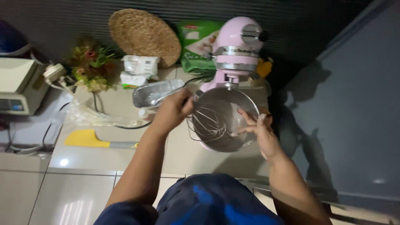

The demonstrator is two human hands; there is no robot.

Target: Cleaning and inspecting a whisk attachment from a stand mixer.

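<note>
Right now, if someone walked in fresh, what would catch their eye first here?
Probably the pink stand mixer at the back of the tiled counter, its steel bowl in front. The left hand holds a wire whisk over the bowl, while the right hand is at the bowl's rim. To the left lies a yellow spatula, and a round woven mat leans against the wall.

Left hand (171, 111) holds the whisk (207, 124); right hand (259, 132) steadies the bowl (233, 104).

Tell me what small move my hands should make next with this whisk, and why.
Probably lift the wire whisk straight up toward the pink mixer's shaft. Your left hand holds its top, your right hand steadies the steel bowl, and the whisk hangs tilted inside, seemingly unattached.
</note>
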